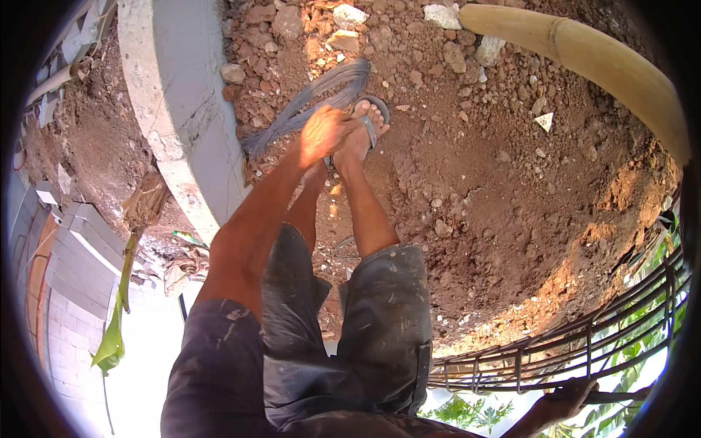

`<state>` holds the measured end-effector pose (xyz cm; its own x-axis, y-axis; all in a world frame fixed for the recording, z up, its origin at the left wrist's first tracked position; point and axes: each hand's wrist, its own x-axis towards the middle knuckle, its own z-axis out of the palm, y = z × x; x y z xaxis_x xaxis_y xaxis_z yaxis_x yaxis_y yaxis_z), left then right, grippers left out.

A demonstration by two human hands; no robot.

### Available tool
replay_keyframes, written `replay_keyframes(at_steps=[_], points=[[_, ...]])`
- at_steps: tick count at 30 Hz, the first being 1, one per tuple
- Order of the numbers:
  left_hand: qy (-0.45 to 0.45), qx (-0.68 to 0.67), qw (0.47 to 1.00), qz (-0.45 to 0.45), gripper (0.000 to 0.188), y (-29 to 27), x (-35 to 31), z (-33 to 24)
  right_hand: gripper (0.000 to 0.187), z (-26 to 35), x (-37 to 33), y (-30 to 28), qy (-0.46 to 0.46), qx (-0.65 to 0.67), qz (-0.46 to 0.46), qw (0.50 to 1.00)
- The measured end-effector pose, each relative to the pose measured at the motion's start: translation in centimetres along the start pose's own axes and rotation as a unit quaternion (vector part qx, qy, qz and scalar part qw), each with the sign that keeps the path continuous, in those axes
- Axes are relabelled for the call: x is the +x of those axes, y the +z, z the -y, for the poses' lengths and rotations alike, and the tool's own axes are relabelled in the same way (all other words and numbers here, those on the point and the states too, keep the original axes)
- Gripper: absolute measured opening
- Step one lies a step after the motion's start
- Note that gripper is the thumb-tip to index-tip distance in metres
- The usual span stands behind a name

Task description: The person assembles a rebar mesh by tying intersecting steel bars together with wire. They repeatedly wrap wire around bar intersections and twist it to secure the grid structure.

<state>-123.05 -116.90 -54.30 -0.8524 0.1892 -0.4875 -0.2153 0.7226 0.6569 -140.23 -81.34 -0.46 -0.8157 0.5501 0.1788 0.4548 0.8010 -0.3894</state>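
My left hand (326, 135) reaches down beside my sandalled right foot (356, 142), with its fingers curled in. It meets the near strand of a looped bundle of grey wire (310, 101) lying on the soil; the fingertips are partly hidden. Out at the lower right, my right hand (569, 403) is closed round a dark bar (617, 396) beside a steel rebar cage (555, 359). Much of that hand is cut off or in shadow. My left arm crosses in front of my left leg.
A curved-looking concrete beam (179, 102) runs along the left of the reddish, stony soil (496, 204). A thick bamboo pole (584, 51) arcs across the upper right. Grey blocks (86, 244) and a drooping plant (120, 314) stand at the far left.
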Motion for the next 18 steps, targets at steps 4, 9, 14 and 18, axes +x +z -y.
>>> replay_keyframes(at_steps=[4,9,14,18], points=[[0.165,-0.163,0.858,-0.459,0.023,-18.2,9.0,-17.0,0.047,0.8,-1.7,1.1,0.021,0.031,0.028,0.999],[0.206,-0.229,0.876,-0.371,0.019,-28.1,-5.0,-26.8,0.069,1.6,-3.2,2.0,0.086,0.142,0.101,0.981],[0.062,-0.189,0.960,-0.199,0.017,-34.6,-23.0,-31.4,0.040,2.0,-4.1,2.7,0.075,0.169,0.162,0.969],[-0.007,-0.167,0.949,-0.268,0.006,-40.0,-31.6,-32.6,0.032,5.6,-4.9,1.5,0.000,0.225,0.150,0.963]])
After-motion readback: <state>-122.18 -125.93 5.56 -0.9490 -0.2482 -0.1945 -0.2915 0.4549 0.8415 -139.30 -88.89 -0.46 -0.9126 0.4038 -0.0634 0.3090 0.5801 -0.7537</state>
